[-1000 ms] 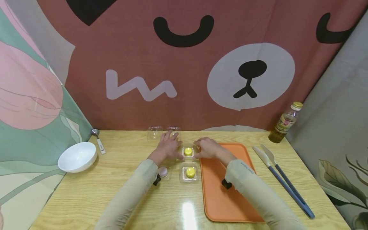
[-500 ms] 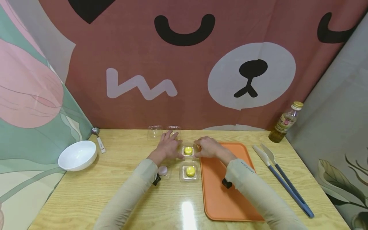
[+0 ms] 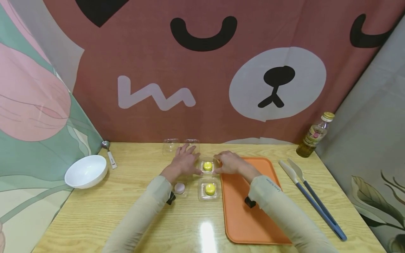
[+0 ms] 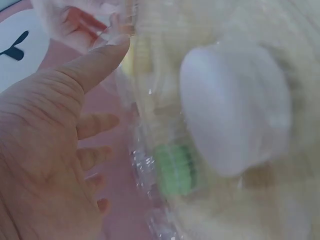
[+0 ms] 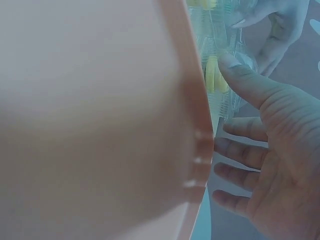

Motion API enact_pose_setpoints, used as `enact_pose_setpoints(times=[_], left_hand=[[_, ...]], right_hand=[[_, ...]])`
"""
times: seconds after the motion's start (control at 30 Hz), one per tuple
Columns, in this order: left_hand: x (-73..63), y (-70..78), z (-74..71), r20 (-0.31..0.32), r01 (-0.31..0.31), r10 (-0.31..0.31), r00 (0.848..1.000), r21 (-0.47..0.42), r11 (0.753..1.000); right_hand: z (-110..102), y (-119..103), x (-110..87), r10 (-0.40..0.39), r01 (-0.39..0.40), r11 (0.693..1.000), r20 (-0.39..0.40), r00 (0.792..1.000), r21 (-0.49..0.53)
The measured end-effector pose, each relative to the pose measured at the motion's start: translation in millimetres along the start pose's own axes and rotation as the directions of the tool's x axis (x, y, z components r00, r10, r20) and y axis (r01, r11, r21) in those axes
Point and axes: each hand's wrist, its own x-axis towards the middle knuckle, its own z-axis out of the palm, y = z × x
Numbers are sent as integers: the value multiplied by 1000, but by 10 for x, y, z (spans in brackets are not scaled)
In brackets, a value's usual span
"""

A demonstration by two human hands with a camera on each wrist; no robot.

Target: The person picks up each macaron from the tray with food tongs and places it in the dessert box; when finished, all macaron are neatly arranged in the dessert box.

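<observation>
In the head view my left hand [image 3: 183,162] and right hand [image 3: 230,162] stand either side of a clear plastic container. A yellow macaron [image 3: 207,166] sits in it. My thumbs touch the plastic edges; the other fingers are spread and relaxed, as both wrist views show. Nearer me is a second clear container [image 3: 200,197] with a yellow macaron [image 3: 210,189]. A pale lilac macaron [image 3: 179,188] lies by my left wrist, large and blurred in the left wrist view. A green macaron [image 4: 175,169] shows there too; my left arm hides it in the head view.
An orange tray [image 3: 243,228] lies under my right forearm. Blue-handled spreaders [image 3: 316,203] and an oil-like bottle [image 3: 311,137] are to the right. A white bowl [image 3: 86,172] and a scoop [image 3: 109,154] are at left. Clear plastic lids or boxes [image 3: 171,145] stand at the back.
Both hands keep their places around the container. My left forearm and wrist shift very slightly to the left; the macarons and tray stay where they are.
</observation>
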Motion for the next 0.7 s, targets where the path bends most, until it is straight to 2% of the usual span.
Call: enact_pose_setpoints(times=[0.2, 0.43, 0.57, 0.7], left_hand=[[-134, -183, -98, -67, 3, -12, 998, -135, 991], [-342, -566, -136, -141, -24, -7, 990, -217, 976], [-448, -769, -143, -101, -28, -7, 995, -338, 941], [-517, -904, -101, 6, 22, -22, 1000, -447, 894]], right_hand=[[9, 20, 9, 1, -1, 1000, 0, 1000, 1], [-9, 55, 2, 2, -2, 1000, 19, 1000, 6], [-28, 72, 3, 6, -7, 999, 34, 999, 37], [-46, 84, 10, -25, 23, 998, 33, 999, 52]])
